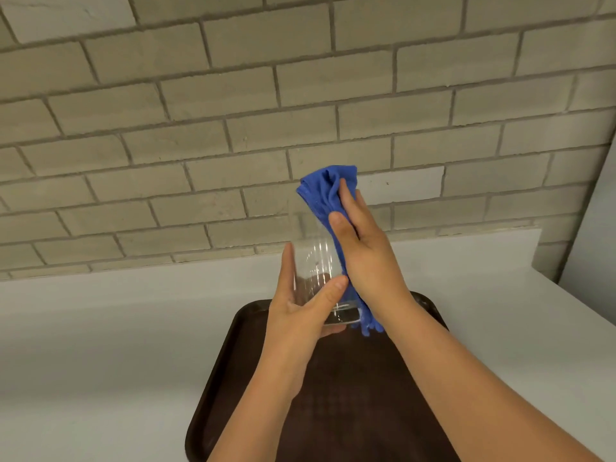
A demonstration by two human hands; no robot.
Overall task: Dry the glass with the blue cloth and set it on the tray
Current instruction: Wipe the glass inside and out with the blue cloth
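Note:
A tall clear glass (316, 261) is held up in the air above the far end of the dark brown tray (230, 378). My left hand (300, 311) grips the glass around its lower part, near the thick base. My right hand (363, 248) presses the blue cloth (325, 191) flat against the right side of the glass. The cloth runs along the whole length of the glass, bunched at the top and hanging out below my palm. The upper rim of the glass is hard to make out against the wall.
The tray lies on a white counter (100, 345) that ends at a grey brick wall (233, 111). A white wall corner (593, 235) bounds the counter at the right.

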